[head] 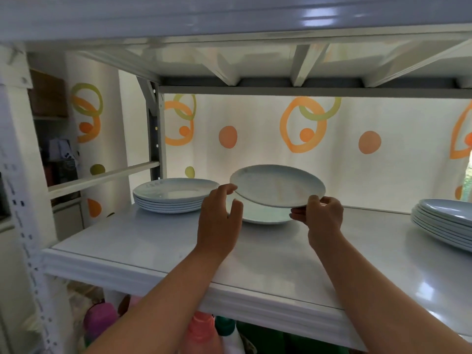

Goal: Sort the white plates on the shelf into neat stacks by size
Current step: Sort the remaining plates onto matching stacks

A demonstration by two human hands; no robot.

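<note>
The left hand [219,218] and right hand [323,215] each pinch the plate [278,185] by its rim, so keep it flat and lower it softly onto its match.

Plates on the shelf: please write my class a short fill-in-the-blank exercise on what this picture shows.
1. The raised plate is held by ____ hands, the left hand and the right hand.
2. Right under it, just ____ lower plate lies on the shelf.
3. Of the left stack and the right stack, the picture's edge cuts off the ____ one.
Missing words: both; one; right.
</note>
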